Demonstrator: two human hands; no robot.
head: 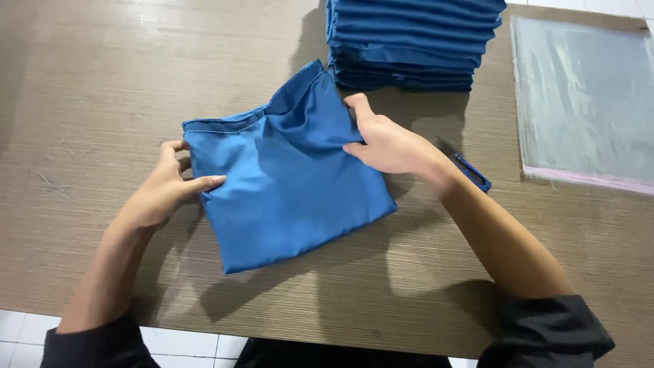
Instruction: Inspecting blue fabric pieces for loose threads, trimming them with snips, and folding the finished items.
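blue folded cloth [289, 184] is held flat near the table's [88, 82] front edge, pinched at its left side by the left hand [160, 191] and at its right by the right hand [388, 143], stack of blue cloths [409, 44] beyond.

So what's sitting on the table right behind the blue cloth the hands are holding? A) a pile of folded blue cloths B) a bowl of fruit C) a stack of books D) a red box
A: a pile of folded blue cloths stands at the table's far edge, just beyond the blue cloth held by the left hand and right hand.
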